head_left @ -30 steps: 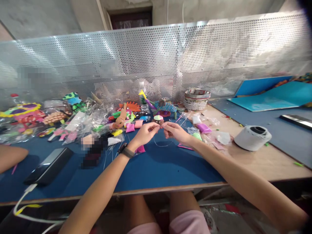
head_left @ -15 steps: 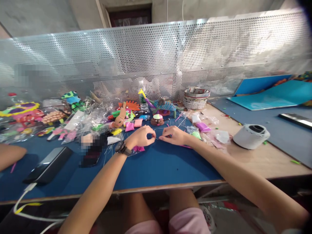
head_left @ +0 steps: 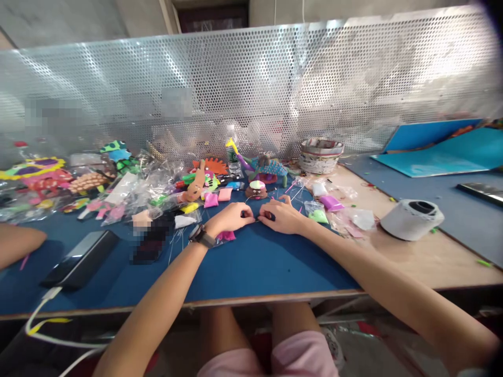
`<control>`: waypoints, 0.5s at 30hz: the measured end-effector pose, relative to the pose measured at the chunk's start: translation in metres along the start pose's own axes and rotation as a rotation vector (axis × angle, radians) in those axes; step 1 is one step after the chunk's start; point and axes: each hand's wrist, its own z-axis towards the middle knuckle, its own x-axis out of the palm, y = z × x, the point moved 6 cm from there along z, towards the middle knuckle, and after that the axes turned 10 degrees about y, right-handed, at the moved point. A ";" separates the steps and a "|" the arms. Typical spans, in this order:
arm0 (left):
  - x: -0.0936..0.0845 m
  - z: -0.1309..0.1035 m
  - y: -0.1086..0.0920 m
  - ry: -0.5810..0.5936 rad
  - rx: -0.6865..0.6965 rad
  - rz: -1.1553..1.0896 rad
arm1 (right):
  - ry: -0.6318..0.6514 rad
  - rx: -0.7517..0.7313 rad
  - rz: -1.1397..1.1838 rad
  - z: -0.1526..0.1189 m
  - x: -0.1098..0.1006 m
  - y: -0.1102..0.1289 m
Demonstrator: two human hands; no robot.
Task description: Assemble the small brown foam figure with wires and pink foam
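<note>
Over the blue mat (head_left: 251,267), my left hand (head_left: 232,219) is closed in a pinch, a dark watch on its wrist. My right hand (head_left: 281,215) pinches close beside it, the fingertips nearly meeting. A thin, pale wire or thread shows at the fingertips of both hands and curves up from the left one. Just behind the hands sits a brown clay figure (head_left: 257,192) with eyes and a white, pink and green top. Bright pink clay in a bag (head_left: 227,236) lies under my left wrist; a bag of light green clay (head_left: 317,213) is right of my right hand.
Clay animals and plastic bags crowd the left and back. A power bank (head_left: 80,259) with a cable lies front left, near another person's arm (head_left: 19,245). A woven basket (head_left: 320,155) and a white cone (head_left: 412,220) stand right.
My hands have come closer together, and the thin strand now bows upward near the left fingertips. The whole view has shifted slightly.
</note>
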 end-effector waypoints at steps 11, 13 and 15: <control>0.001 0.004 0.009 0.029 -0.074 -0.075 | -0.025 -0.014 -0.040 0.001 0.000 0.006; 0.001 0.005 0.009 0.033 -0.086 -0.088 | -0.032 -0.014 -0.007 0.001 0.001 0.003; 0.001 0.005 0.009 0.043 -0.097 -0.097 | -0.030 -0.020 0.023 0.002 0.004 0.001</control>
